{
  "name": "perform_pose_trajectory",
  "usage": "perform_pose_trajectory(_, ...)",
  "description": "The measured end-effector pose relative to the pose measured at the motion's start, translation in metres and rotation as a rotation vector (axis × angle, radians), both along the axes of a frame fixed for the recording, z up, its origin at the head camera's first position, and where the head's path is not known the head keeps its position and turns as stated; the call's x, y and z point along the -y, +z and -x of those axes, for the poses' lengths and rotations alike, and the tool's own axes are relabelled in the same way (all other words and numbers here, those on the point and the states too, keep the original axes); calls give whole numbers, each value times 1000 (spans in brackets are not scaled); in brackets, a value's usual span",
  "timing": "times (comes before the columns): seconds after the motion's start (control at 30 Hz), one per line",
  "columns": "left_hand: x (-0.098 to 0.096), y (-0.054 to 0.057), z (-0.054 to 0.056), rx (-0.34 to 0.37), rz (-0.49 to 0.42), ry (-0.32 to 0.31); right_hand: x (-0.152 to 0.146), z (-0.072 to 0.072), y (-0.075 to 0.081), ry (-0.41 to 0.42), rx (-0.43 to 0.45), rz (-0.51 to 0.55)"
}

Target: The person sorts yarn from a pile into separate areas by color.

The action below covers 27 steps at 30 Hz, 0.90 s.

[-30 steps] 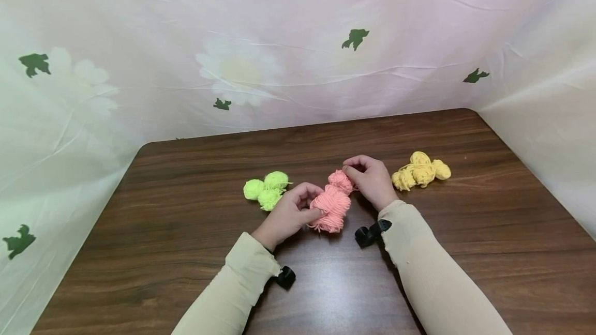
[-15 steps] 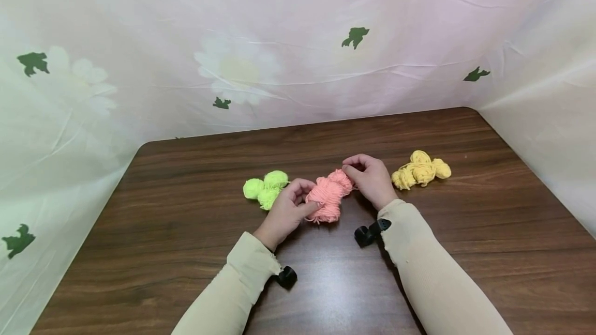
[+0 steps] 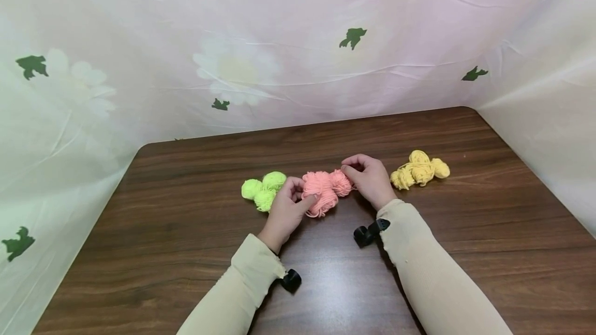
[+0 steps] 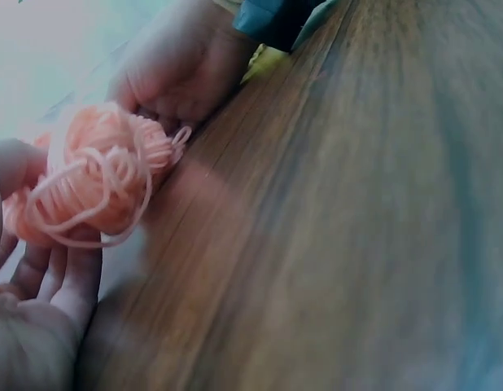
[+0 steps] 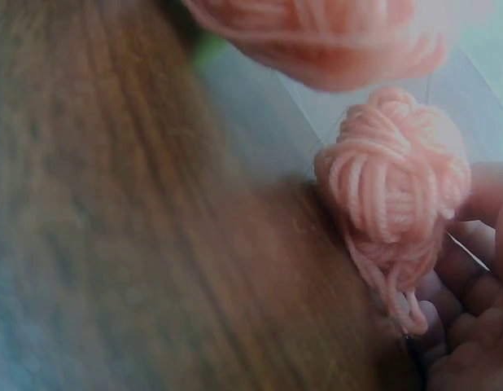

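Observation:
A large pink yarn ball (image 3: 318,190) is gripped between the thumb and fingers of my left hand (image 3: 284,213). Loose loops hang over its side in the left wrist view, where the pink yarn (image 4: 97,179) bulges above the fingers. Beside it, touching on the right, lies a smaller pink yarn ball (image 3: 341,183). My right hand (image 3: 371,180) pinches this one at its far right edge. In the right wrist view the small ball (image 5: 394,175) shows a trailing loop near the fingers, with the large ball (image 5: 325,37) blurred above.
Several lime-green yarn balls (image 3: 264,190) sit together just left of my left hand, partly hidden by it. Several yellow yarn balls (image 3: 421,170) form a cluster right of my right hand. A floral cloth (image 3: 288,45) hangs behind the dark wooden table (image 3: 177,252).
My left hand has turned the large pink ball, swinging its near end left and away from me, so it lies more to the left of the small one. The right hand stays put.

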<state>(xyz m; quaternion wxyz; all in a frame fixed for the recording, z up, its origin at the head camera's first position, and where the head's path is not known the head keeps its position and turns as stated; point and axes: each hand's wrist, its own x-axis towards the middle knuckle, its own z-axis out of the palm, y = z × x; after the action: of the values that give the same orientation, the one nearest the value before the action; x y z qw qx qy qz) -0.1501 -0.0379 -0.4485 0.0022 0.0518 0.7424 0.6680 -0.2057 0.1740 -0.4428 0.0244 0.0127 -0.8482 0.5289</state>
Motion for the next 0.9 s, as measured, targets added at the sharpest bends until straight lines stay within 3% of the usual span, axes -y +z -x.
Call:
perform_pose_trajectory(0.17,-3,0,1,-2,109,52,1,0,0,2,3,-2)
perform_pose_trajectory(0.47,-12,2,7,-28,281,63,0,0,2,-7,-25,-27)
perform_pose_trajectory(0.73,-23,2,13,-53,332,108,-1,1,1,-17,-37,-29)
perform_pose_trajectory(0.9,-25,2,16,-118,398,138,0,1,1,-24,-38,-27)
